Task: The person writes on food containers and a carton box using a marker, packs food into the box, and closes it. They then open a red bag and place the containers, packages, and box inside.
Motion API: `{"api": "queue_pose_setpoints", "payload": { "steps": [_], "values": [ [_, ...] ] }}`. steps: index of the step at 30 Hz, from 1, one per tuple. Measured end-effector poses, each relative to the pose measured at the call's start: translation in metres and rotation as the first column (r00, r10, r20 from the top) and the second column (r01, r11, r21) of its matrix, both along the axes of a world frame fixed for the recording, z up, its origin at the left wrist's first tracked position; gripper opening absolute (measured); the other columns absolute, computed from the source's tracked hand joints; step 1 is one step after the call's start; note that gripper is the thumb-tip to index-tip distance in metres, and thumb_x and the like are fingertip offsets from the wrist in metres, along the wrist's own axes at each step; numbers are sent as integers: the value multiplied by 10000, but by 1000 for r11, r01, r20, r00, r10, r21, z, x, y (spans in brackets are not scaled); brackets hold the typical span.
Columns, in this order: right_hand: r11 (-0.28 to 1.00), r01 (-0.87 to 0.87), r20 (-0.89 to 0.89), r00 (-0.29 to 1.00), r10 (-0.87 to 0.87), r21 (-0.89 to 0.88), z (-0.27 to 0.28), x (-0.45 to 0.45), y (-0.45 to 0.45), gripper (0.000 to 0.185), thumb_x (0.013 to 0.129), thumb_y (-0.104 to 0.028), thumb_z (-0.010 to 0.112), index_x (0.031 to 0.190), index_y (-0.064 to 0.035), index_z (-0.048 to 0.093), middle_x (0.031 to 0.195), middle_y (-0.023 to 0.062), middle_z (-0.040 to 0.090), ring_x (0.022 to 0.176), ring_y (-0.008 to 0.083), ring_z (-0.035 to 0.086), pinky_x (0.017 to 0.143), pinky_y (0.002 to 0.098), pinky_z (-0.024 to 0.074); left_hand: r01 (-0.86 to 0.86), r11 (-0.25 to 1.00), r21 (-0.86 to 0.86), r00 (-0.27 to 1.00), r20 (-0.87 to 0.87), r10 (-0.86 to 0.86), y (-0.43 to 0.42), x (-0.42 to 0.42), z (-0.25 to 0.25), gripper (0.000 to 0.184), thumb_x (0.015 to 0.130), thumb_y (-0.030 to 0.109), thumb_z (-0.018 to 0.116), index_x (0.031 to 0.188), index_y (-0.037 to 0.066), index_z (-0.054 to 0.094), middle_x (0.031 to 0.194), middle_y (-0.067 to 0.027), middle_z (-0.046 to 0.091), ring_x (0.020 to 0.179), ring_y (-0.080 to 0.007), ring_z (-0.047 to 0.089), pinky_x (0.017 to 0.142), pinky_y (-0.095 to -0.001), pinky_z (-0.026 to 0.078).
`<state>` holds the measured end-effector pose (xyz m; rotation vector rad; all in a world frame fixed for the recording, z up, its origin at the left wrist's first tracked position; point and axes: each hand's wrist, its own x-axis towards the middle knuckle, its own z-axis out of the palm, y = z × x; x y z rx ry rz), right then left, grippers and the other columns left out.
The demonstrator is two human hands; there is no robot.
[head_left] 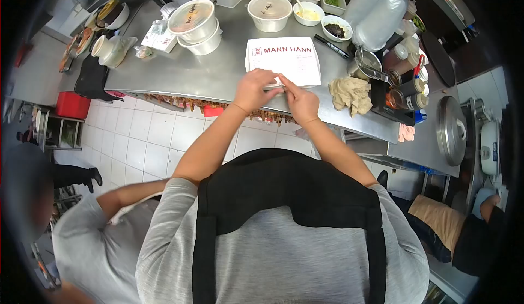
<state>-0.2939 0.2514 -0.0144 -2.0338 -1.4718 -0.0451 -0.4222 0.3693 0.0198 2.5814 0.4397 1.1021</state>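
Note:
A white takeaway box (289, 64) with "MANN HANN" in red on its top lies on the steel counter near the front edge. My left hand (254, 90) grips its front edge, fingers bent over the top and thumb pointing right. My right hand (301, 102) is closed at the same edge, its index finger pressing close to the left fingertips. Both hands partly hide the front of the box. A black marker (331, 46) lies just beyond its right side. Behind the box stands a lidded round tub (270, 12) with handwriting on the lid.
Two stacked lidded tubs (192, 21) stand left. Bowls of yellow sauce (309, 15) and dark food (336, 29) sit behind. A crumpled cloth (350, 95), a metal pot (364, 64) and bottles (408, 91) are right. Co-workers stand on both sides, one close at left (109, 233).

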Motion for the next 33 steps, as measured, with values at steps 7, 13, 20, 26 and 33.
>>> {"api": "queue_pose_setpoints", "payload": {
  "steps": [7, 13, 20, 26, 33],
  "values": [
    [911, 353, -940, 329, 93, 214, 4, -8, -42, 603, 908, -114, 562, 1425, -122, 252, 882, 80, 597, 654, 158, 601, 550, 284, 493, 4, 620, -784, 957, 184, 226, 132, 44, -43, 256, 873, 225, 617, 1063, 56, 597, 964, -108, 658, 882, -217, 620, 756, -348, 485],
    [917, 383, -985, -78, 152, 111, 24, 8, -14, 635, 938, -144, 518, 1455, -113, 150, 1061, 91, 555, 969, 196, 550, 854, 370, 476, -143, 476, -868, 989, -109, 99, 114, 2, -52, 227, 874, 194, 625, 993, 6, 576, 885, -110, 636, 784, -185, 583, 703, -334, 485],
    [990, 19, -886, 449, 116, 139, 48, 65, 32, 575, 879, -190, 629, 1384, -64, 384, 1271, 140, 518, 1101, 236, 546, 932, 344, 449, -168, 878, -448, 982, 6, 191, -19, -46, 4, 439, 827, 180, 643, 1221, 52, 499, 1156, -218, 556, 1026, -329, 559, 872, -437, 444],
    [881, -472, 167, 872, 461, 30, 51, 36, -8, 556, 746, -234, 724, 1260, -125, 544, 1351, 63, 491, 1260, 270, 450, 1034, 422, 366, 86, 987, 133, 938, -345, -35, -10, -41, 6, 604, 769, 302, 700, 1311, 123, 501, 1341, -114, 498, 1234, -317, 458, 962, -515, 368],
    [881, -424, 237, 896, 375, 209, 19, 36, 3, 285, 761, -230, 710, 1040, -175, 685, 1189, -29, 622, 1175, 181, 530, 998, 390, 394, 99, 966, 240, 980, -194, -53, -2, -30, -8, 420, 752, 203, 702, 1161, 137, 636, 1187, -55, 621, 1131, -251, 565, 917, -411, 432]
  ]
}}
